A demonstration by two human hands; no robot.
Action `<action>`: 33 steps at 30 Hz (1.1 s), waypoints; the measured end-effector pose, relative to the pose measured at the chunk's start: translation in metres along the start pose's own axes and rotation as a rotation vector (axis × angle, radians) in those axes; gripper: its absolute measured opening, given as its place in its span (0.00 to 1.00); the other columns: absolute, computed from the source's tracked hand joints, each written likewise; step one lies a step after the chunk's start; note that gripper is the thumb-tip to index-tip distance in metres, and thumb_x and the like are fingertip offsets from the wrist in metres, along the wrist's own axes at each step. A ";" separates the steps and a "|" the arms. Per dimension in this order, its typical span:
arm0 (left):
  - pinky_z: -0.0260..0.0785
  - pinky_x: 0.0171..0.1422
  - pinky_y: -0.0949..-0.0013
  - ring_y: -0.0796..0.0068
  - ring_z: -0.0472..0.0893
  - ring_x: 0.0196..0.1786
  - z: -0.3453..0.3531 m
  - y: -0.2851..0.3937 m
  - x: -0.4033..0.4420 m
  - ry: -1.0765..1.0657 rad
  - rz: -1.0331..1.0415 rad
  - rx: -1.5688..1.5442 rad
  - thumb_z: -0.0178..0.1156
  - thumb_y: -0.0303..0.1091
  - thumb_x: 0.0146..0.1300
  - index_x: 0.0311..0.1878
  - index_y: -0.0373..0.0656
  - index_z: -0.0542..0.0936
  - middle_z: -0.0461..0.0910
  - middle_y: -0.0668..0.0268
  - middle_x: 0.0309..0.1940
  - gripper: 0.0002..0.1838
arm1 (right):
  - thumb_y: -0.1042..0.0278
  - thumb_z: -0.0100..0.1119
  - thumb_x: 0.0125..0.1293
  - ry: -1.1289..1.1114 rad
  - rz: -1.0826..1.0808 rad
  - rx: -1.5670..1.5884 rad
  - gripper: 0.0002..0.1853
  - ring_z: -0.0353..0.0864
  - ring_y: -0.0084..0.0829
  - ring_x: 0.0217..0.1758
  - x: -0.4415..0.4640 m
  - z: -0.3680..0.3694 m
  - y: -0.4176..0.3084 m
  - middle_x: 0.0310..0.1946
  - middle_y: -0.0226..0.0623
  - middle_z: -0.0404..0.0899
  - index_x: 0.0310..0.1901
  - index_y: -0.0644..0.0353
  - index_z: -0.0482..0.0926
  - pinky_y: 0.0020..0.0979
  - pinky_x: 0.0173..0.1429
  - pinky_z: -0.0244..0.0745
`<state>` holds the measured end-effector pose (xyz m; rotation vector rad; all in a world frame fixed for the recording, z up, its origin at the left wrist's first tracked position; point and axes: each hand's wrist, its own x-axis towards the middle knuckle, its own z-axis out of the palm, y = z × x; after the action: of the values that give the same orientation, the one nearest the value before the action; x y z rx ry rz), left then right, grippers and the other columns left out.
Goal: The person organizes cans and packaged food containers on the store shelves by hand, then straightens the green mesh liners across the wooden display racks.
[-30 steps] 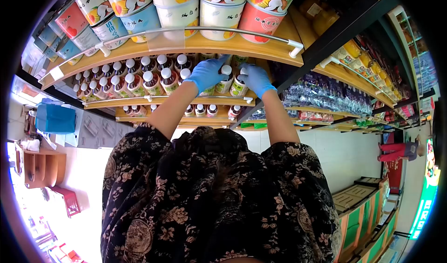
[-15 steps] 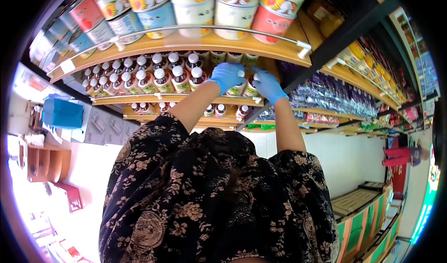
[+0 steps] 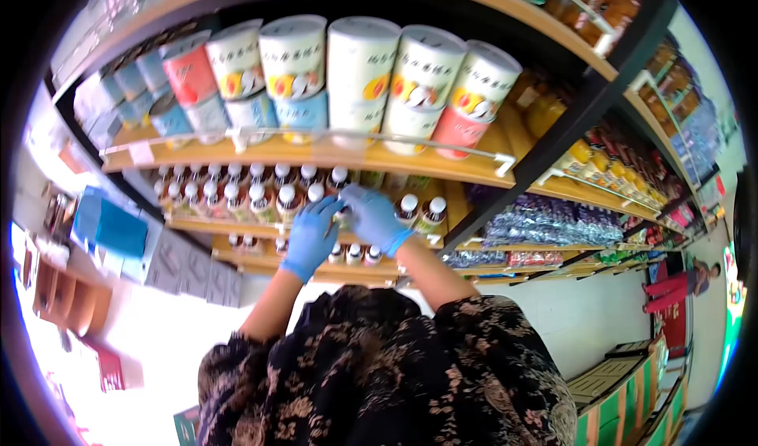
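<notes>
White-capped bottles point(image 3: 260, 198) stand in rows on the wooden shelf under the stacked cans. My left hand point(image 3: 313, 231), in a blue glove, is at the front of this row with its fingers curled towards a bottle. Beside it my right hand point(image 3: 374, 218), also gloved in blue, reaches in from the right, and the fingertips of both hands nearly meet. What lies between the fingers is mostly covered and blurred. Two bottles point(image 3: 431, 214) stand at the shelf's right end, just right of my right hand.
Stacked fruit cans point(image 3: 359, 75) stand on the shelf above, behind a metal rail. A black upright post point(image 3: 545, 142) rises to the right, with packaged goods point(image 3: 553, 221) beyond it. More bottles stand on the lower shelf point(image 3: 387, 268). A person point(image 3: 671, 288) is far right.
Both hands have moved left along the bottle row, away from the two bottles at the right end. The view has tilted up, showing more of the cans and the shelf above.
</notes>
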<state>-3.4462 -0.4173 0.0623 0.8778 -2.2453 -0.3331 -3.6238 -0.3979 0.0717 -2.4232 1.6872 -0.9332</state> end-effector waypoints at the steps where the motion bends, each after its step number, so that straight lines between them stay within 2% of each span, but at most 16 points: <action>1: 0.64 0.66 0.55 0.52 0.74 0.60 -0.003 -0.005 -0.009 0.037 -0.021 -0.036 0.60 0.29 0.57 0.54 0.43 0.78 0.77 0.55 0.55 0.19 | 0.66 0.60 0.57 -0.011 -0.052 0.002 0.18 0.78 0.50 0.48 -0.002 0.018 0.000 0.50 0.46 0.76 0.50 0.58 0.74 0.45 0.54 0.73; 2: 0.64 0.66 0.55 0.51 0.74 0.60 -0.010 -0.006 -0.014 0.017 -0.063 -0.084 0.60 0.29 0.57 0.54 0.42 0.78 0.77 0.54 0.55 0.20 | 0.64 0.60 0.58 -0.091 -0.017 0.007 0.20 0.76 0.49 0.52 -0.001 0.014 -0.014 0.52 0.46 0.75 0.53 0.59 0.73 0.45 0.58 0.70; 3: 0.66 0.63 0.56 0.53 0.75 0.57 -0.015 -0.007 -0.019 0.051 -0.062 -0.093 0.61 0.29 0.55 0.53 0.42 0.78 0.78 0.55 0.54 0.20 | 0.62 0.59 0.59 -0.084 -0.032 0.017 0.21 0.75 0.48 0.53 0.000 0.019 -0.019 0.52 0.46 0.75 0.54 0.58 0.73 0.45 0.59 0.69; 5: 0.67 0.63 0.61 0.60 0.76 0.59 -0.024 -0.007 -0.032 -0.003 -0.213 -0.303 0.60 0.28 0.58 0.56 0.40 0.77 0.77 0.57 0.56 0.20 | 0.61 0.58 0.61 -0.064 -0.005 0.080 0.20 0.76 0.47 0.52 -0.005 0.011 -0.038 0.50 0.47 0.76 0.53 0.59 0.73 0.45 0.57 0.71; 8: 0.66 0.63 0.66 0.68 0.75 0.60 -0.014 -0.025 -0.057 -0.051 -0.480 -0.953 0.56 0.31 0.65 0.61 0.39 0.73 0.76 0.60 0.59 0.21 | 0.61 0.59 0.62 -0.058 0.041 0.211 0.20 0.78 0.48 0.49 -0.022 0.004 -0.049 0.48 0.47 0.78 0.54 0.60 0.74 0.43 0.55 0.73; 11: 0.65 0.64 0.69 0.73 0.75 0.59 -0.026 -0.021 -0.067 -0.180 -0.633 -1.282 0.53 0.34 0.69 0.67 0.40 0.68 0.74 0.62 0.61 0.24 | 0.59 0.59 0.64 0.009 0.175 0.200 0.20 0.79 0.49 0.49 -0.061 0.012 -0.053 0.47 0.48 0.79 0.54 0.60 0.75 0.43 0.55 0.74; 12: 0.63 0.66 0.66 0.69 0.74 0.60 -0.020 -0.028 -0.073 -0.262 -0.646 -1.325 0.50 0.41 0.71 0.70 0.43 0.64 0.71 0.60 0.64 0.27 | 0.57 0.58 0.65 0.026 0.226 0.232 0.20 0.79 0.48 0.49 -0.075 0.006 -0.059 0.48 0.48 0.79 0.54 0.60 0.75 0.43 0.55 0.74; 16: 0.57 0.69 0.59 0.63 0.70 0.63 -0.009 -0.031 -0.087 -0.563 -0.790 -1.440 0.44 0.51 0.73 0.74 0.48 0.59 0.64 0.58 0.69 0.31 | 0.54 0.57 0.67 -0.002 0.502 0.315 0.21 0.80 0.46 0.50 -0.126 -0.012 -0.077 0.48 0.48 0.80 0.54 0.61 0.76 0.39 0.55 0.75; 19: 0.58 0.68 0.60 0.63 0.70 0.63 0.002 -0.033 -0.097 -0.766 -0.801 -1.457 0.44 0.51 0.73 0.73 0.48 0.59 0.65 0.59 0.68 0.30 | 0.52 0.56 0.68 0.068 0.749 0.512 0.22 0.82 0.42 0.49 -0.160 -0.022 -0.091 0.46 0.47 0.81 0.54 0.61 0.77 0.36 0.54 0.75; 20: 0.59 0.67 0.60 0.63 0.69 0.63 0.004 -0.028 -0.096 -0.820 -0.816 -1.413 0.43 0.49 0.73 0.73 0.48 0.59 0.65 0.59 0.68 0.30 | 0.50 0.55 0.69 0.098 0.773 0.501 0.22 0.83 0.38 0.46 -0.173 -0.018 -0.089 0.43 0.46 0.82 0.54 0.59 0.78 0.34 0.53 0.76; 23: 0.60 0.67 0.61 0.64 0.70 0.61 0.023 -0.019 -0.095 -0.907 -0.773 -1.413 0.42 0.48 0.73 0.72 0.48 0.61 0.67 0.60 0.66 0.28 | 0.50 0.54 0.70 0.212 0.766 0.438 0.21 0.83 0.38 0.45 -0.206 -0.022 -0.091 0.41 0.44 0.83 0.54 0.59 0.78 0.34 0.52 0.76; 27: 0.63 0.64 0.65 0.69 0.72 0.57 0.025 0.037 -0.073 -0.836 -0.806 -1.412 0.47 0.46 0.71 0.71 0.46 0.63 0.71 0.63 0.63 0.28 | 0.51 0.54 0.69 0.306 0.800 0.525 0.21 0.83 0.35 0.44 -0.232 -0.047 -0.092 0.41 0.42 0.83 0.53 0.58 0.79 0.33 0.53 0.76; 28: 0.64 0.63 0.65 0.69 0.73 0.57 0.032 0.049 -0.073 -0.841 -0.753 -1.415 0.48 0.45 0.71 0.70 0.46 0.64 0.71 0.63 0.62 0.28 | 0.56 0.55 0.70 0.331 0.770 0.550 0.17 0.82 0.31 0.45 -0.240 -0.050 -0.088 0.42 0.41 0.83 0.53 0.58 0.79 0.30 0.53 0.75; 31: 0.65 0.62 0.65 0.69 0.75 0.56 0.057 0.076 -0.091 -0.732 -0.711 -1.518 0.51 0.44 0.70 0.69 0.46 0.66 0.72 0.65 0.61 0.27 | 0.64 0.55 0.70 0.244 0.806 0.639 0.15 0.81 0.28 0.46 -0.265 -0.067 -0.074 0.44 0.40 0.82 0.53 0.61 0.78 0.27 0.53 0.75; 32: 0.67 0.59 0.65 0.70 0.75 0.54 0.055 0.098 -0.094 -0.689 -0.728 -1.571 0.49 0.42 0.72 0.67 0.47 0.68 0.74 0.63 0.60 0.23 | 0.63 0.55 0.70 0.257 0.741 0.659 0.15 0.81 0.28 0.45 -0.276 -0.067 -0.067 0.43 0.39 0.83 0.52 0.63 0.79 0.28 0.52 0.75; 33: 0.67 0.60 0.66 0.70 0.75 0.54 0.065 0.112 -0.101 -0.646 -0.795 -1.523 0.49 0.43 0.72 0.68 0.48 0.67 0.74 0.63 0.60 0.24 | 0.62 0.56 0.69 0.288 0.681 0.672 0.16 0.81 0.28 0.44 -0.288 -0.075 -0.059 0.42 0.38 0.83 0.51 0.64 0.79 0.28 0.51 0.75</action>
<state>-3.4926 -0.2671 0.0145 0.6867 -1.2134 -2.4808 -3.6766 -0.1031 0.0257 -1.2237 1.7020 -1.4386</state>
